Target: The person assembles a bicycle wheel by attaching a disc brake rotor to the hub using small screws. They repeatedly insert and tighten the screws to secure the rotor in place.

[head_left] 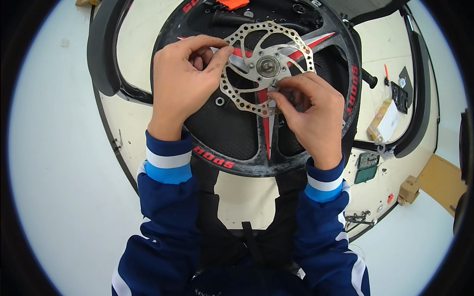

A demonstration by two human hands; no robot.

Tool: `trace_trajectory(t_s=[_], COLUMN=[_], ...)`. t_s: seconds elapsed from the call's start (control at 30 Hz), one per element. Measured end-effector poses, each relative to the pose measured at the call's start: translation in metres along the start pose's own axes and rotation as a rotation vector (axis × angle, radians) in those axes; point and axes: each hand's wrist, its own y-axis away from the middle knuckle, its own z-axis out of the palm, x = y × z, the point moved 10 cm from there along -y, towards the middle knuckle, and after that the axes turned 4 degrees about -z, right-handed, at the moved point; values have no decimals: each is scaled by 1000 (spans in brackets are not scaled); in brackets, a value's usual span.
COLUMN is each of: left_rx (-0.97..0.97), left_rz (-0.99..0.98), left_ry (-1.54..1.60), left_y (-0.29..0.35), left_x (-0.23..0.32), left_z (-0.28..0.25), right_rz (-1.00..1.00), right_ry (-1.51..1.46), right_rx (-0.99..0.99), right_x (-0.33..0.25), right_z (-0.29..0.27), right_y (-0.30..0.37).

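A silver brake disc (243,30) with rows of holes lies over the hub of a black bicycle wheel (227,167) with red and silver spokes. The wheel lies flat in front of me. At the disc's upper left edge, the thumb and forefinger of my left hand (185,81) are pinched together on the rim. My right hand (316,111) is closed, its fingertips just below the hub (268,66) at the disc's lower right. Something small and silver shows at those fingertips, too hidden to name. Left of the disc, a hex nut (219,101) rests on the dark surface.
Black chair armrests (102,49) curve at both sides. Past the wheel's top lie a black handlebar grip (229,18) and an orange piece (233,4). At right are a black tool case (399,97), a green case (366,167) and a cardboard box (409,189).
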Motion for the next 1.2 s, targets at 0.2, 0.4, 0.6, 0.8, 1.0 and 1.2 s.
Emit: trace_trajectory(t_s=[0.2,0.4,0.6,0.8,1.0,1.2], left_rx=[59,62,64,37,7,10], left_rz=[13,43,36,1,-8,-5], left_ry=[22,0,-6,-19,-17,-9], left_y=[-2,-3,-4,-4,-3,-4], left_x=[-5,-6,-15,-17,-21,-25], left_z=[-11,-19,-21,-21,-20,-20], right_rz=[-3,-29,-41,13,15,-36], right_ry=[64,132,202,241,207,162], right_rx=[26,33,21,6,20,71], right_x=[2,-9,-15,-12,-6,-10], right_z=[1,3,5,2,7,5], right_y=[0,-5,-6,-6,-7,-8])
